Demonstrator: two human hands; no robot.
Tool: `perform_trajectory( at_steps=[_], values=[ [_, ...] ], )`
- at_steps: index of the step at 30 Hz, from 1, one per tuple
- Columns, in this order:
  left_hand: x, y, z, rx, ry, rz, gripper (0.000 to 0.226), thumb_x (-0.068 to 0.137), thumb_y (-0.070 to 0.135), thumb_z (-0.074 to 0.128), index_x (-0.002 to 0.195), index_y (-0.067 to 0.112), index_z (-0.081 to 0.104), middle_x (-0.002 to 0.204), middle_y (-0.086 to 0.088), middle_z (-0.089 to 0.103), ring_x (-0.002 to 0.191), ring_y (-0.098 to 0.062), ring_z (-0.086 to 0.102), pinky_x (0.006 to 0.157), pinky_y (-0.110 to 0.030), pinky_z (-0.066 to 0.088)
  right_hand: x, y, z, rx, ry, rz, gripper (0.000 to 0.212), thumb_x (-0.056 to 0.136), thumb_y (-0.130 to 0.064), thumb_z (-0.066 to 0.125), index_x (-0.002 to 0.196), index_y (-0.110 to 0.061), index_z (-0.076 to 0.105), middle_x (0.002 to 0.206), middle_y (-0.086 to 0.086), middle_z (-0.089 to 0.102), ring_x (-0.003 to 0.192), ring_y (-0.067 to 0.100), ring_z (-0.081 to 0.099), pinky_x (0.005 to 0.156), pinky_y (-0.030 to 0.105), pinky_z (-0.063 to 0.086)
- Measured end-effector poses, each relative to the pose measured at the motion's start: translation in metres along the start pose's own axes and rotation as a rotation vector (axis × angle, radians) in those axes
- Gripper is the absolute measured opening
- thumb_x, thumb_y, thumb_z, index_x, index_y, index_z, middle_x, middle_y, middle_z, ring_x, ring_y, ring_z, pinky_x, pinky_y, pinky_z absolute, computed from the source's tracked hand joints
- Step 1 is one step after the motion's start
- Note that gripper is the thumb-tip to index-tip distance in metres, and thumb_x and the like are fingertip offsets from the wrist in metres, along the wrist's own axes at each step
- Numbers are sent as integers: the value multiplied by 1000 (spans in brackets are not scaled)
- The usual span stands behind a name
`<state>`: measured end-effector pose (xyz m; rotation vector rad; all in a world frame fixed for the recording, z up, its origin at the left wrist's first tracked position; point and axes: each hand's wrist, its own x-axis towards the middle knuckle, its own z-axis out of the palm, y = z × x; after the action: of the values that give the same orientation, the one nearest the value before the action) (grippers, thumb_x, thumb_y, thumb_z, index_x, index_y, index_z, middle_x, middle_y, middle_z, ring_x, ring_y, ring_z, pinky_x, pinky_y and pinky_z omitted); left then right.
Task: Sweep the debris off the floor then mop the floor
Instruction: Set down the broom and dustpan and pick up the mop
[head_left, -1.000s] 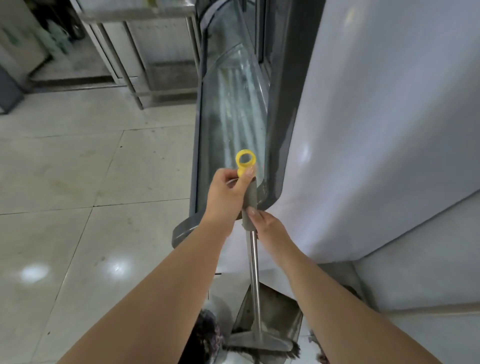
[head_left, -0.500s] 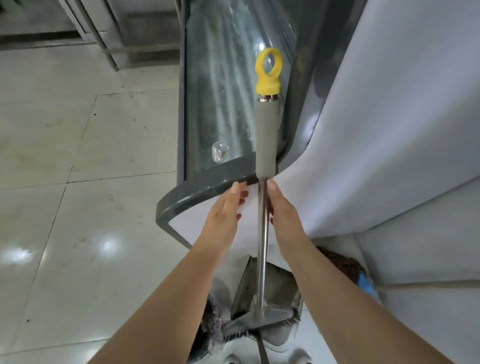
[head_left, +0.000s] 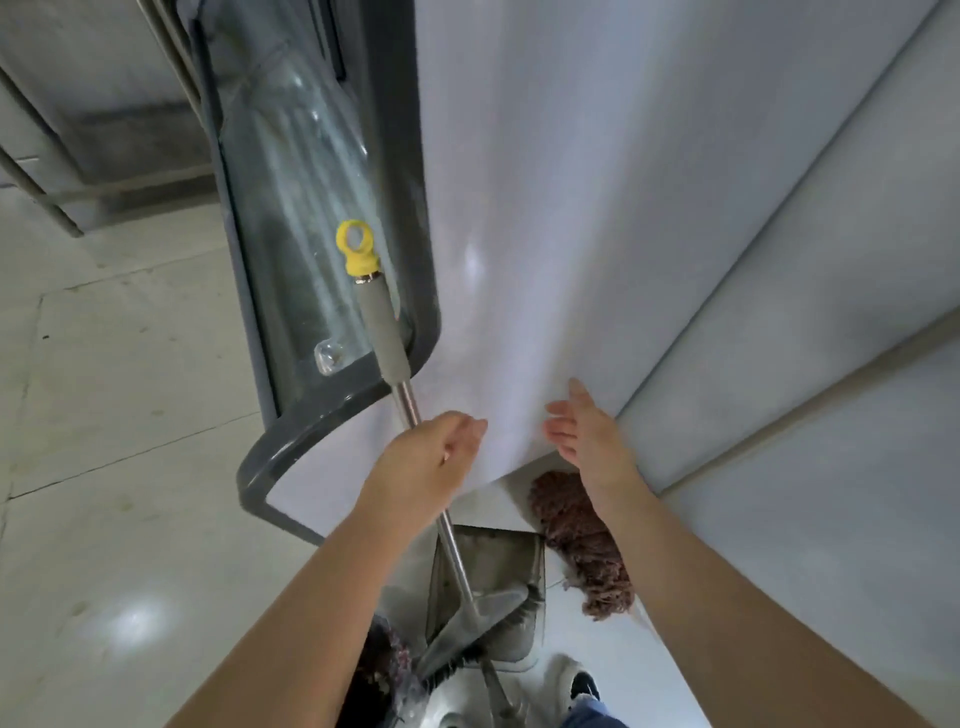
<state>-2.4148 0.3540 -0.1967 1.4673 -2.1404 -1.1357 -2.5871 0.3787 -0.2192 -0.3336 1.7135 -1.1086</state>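
A broom stands nearly upright, its top leaning left, with a steel pole (head_left: 457, 556), a grey foam grip (head_left: 383, 332) and a yellow ring cap (head_left: 356, 253). Its bristle head (head_left: 475, 631) rests inside a grey dustpan (head_left: 511, 558) on the floor. My left hand (head_left: 428, 460) is curled around the pole just below the grip. To the right, my right hand (head_left: 589, 434) is open with fingers spread, off the pole and close to the white panel. A brown mop head (head_left: 582, 540) lies on the floor beside the dustpan, under my right forearm.
A white cabinet side (head_left: 545, 234) rises directly ahead, with a grey-framed glass display front (head_left: 291, 218) to its left. Pale floor tiles (head_left: 119, 467) spread out on the left. A dark fuzzy object (head_left: 384, 670) and my shoe (head_left: 582, 686) are at the bottom.
My right hand has let go of the pole and moved off to the right, open. My left hand has closed around the pole, and the broom's top has leaned left.
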Motion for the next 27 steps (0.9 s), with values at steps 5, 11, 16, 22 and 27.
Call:
perform_trajectory(
  at_steps=[5, 11, 16, 22, 27],
  values=[
    [3, 71, 18, 531, -227, 337, 30, 98, 39, 36, 109, 22, 59, 98, 3, 67, 90, -16, 61, 78, -30, 49, -33, -21, -96, -354, 171, -163, 43, 94, -50, 42, 65, -20, 49, 81, 1, 58, 87, 19, 53, 81, 28, 35],
    [23, 143, 51, 783, -323, 530, 31, 98, 31, 32, 113, 19, 57, 104, 1, 64, 95, -18, 59, 73, -25, 41, -59, -53, -240, -182, 483, -169, 20, 87, -36, 60, 75, -21, 62, 80, 2, 58, 82, 19, 53, 77, 31, 43],
    [23, 187, 97, 802, -327, 570, 30, 98, 32, 33, 110, 19, 58, 97, 1, 64, 89, -16, 59, 73, -25, 42, -34, -75, -342, -152, 633, -157, 64, 84, -44, 63, 133, -7, 47, 109, 11, 55, 94, 20, 50, 75, 29, 41],
    [9, 226, 155, 780, -420, 373, 29, 98, 32, 35, 114, 22, 57, 103, 2, 65, 91, -14, 59, 77, -25, 47, 24, -73, -399, -259, 505, -180, 76, 78, -47, 70, 136, -3, 44, 134, 12, 52, 120, 26, 52, 86, 25, 38],
    [6, 266, 180, 703, -345, 339, 29, 97, 33, 39, 117, 25, 59, 100, 6, 67, 88, -11, 60, 76, -23, 47, 53, -101, -433, -7, 531, -258, 33, 79, -38, 70, 95, -11, 59, 90, 3, 61, 82, 18, 58, 73, 24, 40]
  ],
)
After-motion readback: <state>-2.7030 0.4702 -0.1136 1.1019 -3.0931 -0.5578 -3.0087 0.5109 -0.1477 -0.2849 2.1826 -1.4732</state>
